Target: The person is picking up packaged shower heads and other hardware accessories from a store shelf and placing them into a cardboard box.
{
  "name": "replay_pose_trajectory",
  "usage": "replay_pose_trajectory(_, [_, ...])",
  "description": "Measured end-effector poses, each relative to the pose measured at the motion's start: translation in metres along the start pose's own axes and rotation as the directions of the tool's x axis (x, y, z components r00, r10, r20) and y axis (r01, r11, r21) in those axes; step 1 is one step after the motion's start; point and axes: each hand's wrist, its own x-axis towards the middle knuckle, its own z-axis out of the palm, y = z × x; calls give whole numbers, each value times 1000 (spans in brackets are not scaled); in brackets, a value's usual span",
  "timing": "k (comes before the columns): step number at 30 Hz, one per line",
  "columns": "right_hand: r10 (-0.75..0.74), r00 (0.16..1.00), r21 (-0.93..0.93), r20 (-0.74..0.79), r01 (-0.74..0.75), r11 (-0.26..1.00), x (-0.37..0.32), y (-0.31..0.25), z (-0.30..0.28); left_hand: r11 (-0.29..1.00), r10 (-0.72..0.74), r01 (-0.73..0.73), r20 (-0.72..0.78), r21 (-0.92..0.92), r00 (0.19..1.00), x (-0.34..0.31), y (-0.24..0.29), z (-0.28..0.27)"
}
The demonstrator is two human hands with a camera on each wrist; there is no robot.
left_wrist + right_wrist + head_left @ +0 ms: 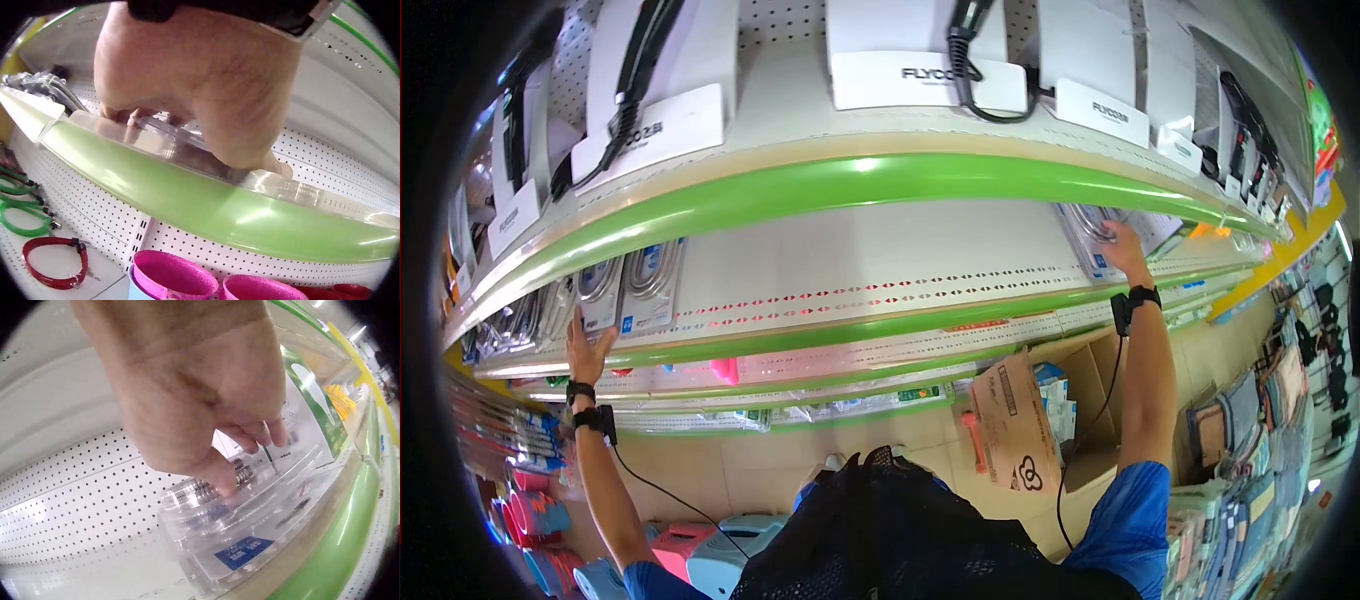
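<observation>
Where right fingers (226, 480) touch, hose pack (231, 531) beneath

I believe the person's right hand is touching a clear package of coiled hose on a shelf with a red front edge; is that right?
Not quite: the shelf's front edge is green, not red, as the right wrist view shows. The right hand does touch the clear package of coiled hose.

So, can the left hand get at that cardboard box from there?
Probably not: the left hand is up at the shelf, while the cardboard box sits well below, far across to the right.
</observation>
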Motion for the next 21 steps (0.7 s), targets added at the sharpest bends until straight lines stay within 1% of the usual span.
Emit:
replay_pose_trajectory(1, [-2, 1000, -4, 8, 2, 1000, 2, -1, -2, 1000, 17, -18, -11, -19, 1000, 0, 0, 1])
replay_pose_trajectory(3, [-93, 992, 288, 82, 66, 955, 10, 25, 1, 996, 49, -51, -42, -67, 998, -2, -3, 5])
replay_pose_trajectory(4, [-137, 978, 300, 159, 84, 950, 15, 24, -9, 994, 59, -64, -64, -91, 996, -3, -4, 6])
replay_pose_trajectory(5, [-93, 968, 277, 235, 25, 961, 17, 14, -18, 998, 29, -32, -56, -61, 998, -5, 5, 0])
replay_pose_trajectory(6, [-91, 955, 267, 282, 13, 964, 21, 12, -21, 999, -9, 7, -48, -32, 999, -6, 16, -4])
replay_pose_trajectory(7, [-128, 965, 386, 228, 31, 922, 29, 45, -1, 1000, -9, 8, -80, -12, 997, -7, 14, 0])
replay_pose_trajectory(8, [-61, 965, 379, 254, -41, 925, 19, -4, -23, 999, -43, 43, -57, -1, 997, -9, 26, -7])
replay_pose_trajectory(9, [14, 938, 424, 347, -170, 890, 23, -21, -27, 997, -81, 81, -27, 11, 996, -11, 35, -12])
replay_pose_trajectory(10, [97, 924, 418, 371, -260, 871, 26, -41, -26, 994, -87, 88, -13, 62, 996, -12, 42, -17])
replay_pose_trajectory(11, [-32, 964, 359, 265, -68, 931, 21, -74, -32, 994, -87, 89, -34, 63, 996, -12, 44, -16])
replay_pose_trajectory(12, [1, 971, 394, 237, -97, 914, 21, -94, -28, 990, -114, 116, -29, 78, 993, -13, 50, -20])
replay_pose_trajectory(14, [-108, 978, 419, 178, 24, 908, 31, -102, -9, 984, -149, 151, -20, 93, 989, -13, 56, -26])
replay_pose_trajectory(15, [-120, 975, 417, 184, 33, 908, 29, -130, -12, 983, -157, 156, 2, 91, 988, -12, 56, -26])
replay_pose_trajectory(17, [-215, 959, 448, 182, 113, 887, 16, -195, -11, 984, -161, 158, 25, 85, 987, -11, 56, -26])
replay_pose_trajectory(18, [-219, 958, 446, 185, 117, 887, 12, -221, -9, 983, -166, 164, 26, 84, 986, -11, 57, -26])
replay_pose_trajectory(20, [-405, 902, 527, 147, 275, 804, 5, -275, -1, 981, -189, 186, 45, 63, 981, -10, 60, -30])
replay_pose_trajectory(21, [-414, 898, 527, 151, 281, 802, 0, -305, 2, 977, -202, 198, 49, 78, 978, -10, 61, -31])
